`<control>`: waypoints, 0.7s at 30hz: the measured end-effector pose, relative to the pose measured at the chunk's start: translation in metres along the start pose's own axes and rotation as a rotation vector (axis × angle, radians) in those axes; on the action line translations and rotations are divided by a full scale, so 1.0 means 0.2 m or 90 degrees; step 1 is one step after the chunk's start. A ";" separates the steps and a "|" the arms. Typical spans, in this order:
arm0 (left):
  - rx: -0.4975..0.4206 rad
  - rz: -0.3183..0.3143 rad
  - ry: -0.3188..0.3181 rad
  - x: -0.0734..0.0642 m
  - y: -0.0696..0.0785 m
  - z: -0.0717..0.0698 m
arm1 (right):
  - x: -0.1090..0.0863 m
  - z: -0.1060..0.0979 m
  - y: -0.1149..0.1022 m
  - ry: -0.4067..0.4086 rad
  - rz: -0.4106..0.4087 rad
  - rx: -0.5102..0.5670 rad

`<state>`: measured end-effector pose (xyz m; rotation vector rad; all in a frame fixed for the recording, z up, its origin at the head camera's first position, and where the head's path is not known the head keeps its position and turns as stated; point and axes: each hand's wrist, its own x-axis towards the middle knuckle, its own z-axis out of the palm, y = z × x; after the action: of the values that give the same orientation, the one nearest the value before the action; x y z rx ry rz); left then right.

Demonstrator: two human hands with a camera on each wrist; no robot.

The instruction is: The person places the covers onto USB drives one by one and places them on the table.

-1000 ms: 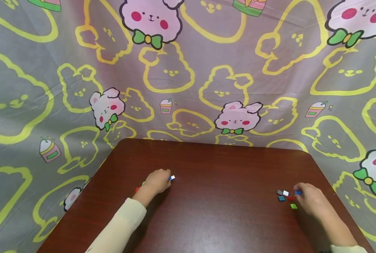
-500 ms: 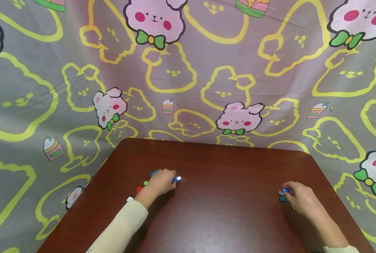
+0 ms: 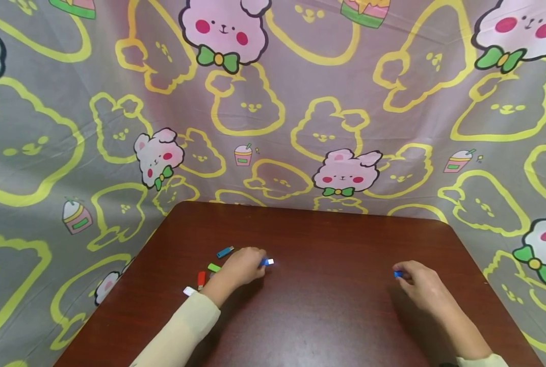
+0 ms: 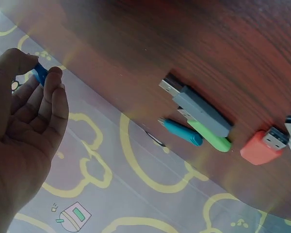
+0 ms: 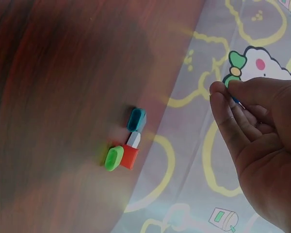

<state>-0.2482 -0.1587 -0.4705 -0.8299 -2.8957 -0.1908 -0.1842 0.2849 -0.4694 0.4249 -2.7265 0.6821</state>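
My left hand [image 3: 245, 266] pinches a blue USB flash drive [image 3: 264, 262] above the left-middle of the table, its bright plug end pointing right. In the left wrist view, thumb and fingertips hold the drive's blue body [image 4: 40, 74]. Over the table's right side, my right hand [image 3: 420, 285] pinches a small blue cap [image 3: 397, 274] between thumb and fingers. Only a sliver of that cap shows in the right wrist view. A wide gap separates the two hands.
Uncapped flash drives lie at left: teal [image 3: 225, 252], green [image 3: 214, 267], red [image 3: 201, 280], white [image 3: 189, 291] and grey [image 4: 203, 111]. Loose caps lie at right: teal [image 5: 137, 119], white [image 5: 134, 140], red [image 5: 130, 156] and green [image 5: 114, 158]. Patterned cloth [image 3: 273, 102] hangs around the brown table [image 3: 318, 316].
The right hand has lifted the blue cap from beside the other caps and moved left. The left hand has shifted right with the blue flash drive, uncovering more drives behind it.
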 end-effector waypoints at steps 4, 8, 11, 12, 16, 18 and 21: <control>-0.005 0.003 -0.002 0.00 0.01 0.00 | 0.00 0.01 0.00 0.018 -0.008 -0.001; -0.001 0.018 0.005 0.00 0.03 0.00 | -0.01 0.02 -0.02 0.012 -0.002 0.012; -0.004 0.030 0.004 0.01 0.05 0.00 | 0.00 0.02 -0.03 -0.002 0.004 0.027; -0.004 0.033 0.003 0.01 0.06 0.00 | 0.00 0.02 -0.04 -0.005 0.004 0.028; -0.007 0.049 0.003 0.02 0.10 0.00 | 0.01 0.04 -0.07 -0.007 -0.004 0.035; -0.006 0.058 0.006 0.02 0.11 0.00 | 0.01 0.06 -0.08 -0.005 -0.008 0.036; -0.006 0.068 0.005 0.03 0.13 0.01 | 0.03 0.08 -0.11 -0.001 -0.015 0.040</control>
<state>-0.2400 -0.1324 -0.4688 -0.9796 -2.8355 -0.1973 -0.1842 0.2577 -0.4713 0.4713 -2.7035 0.7628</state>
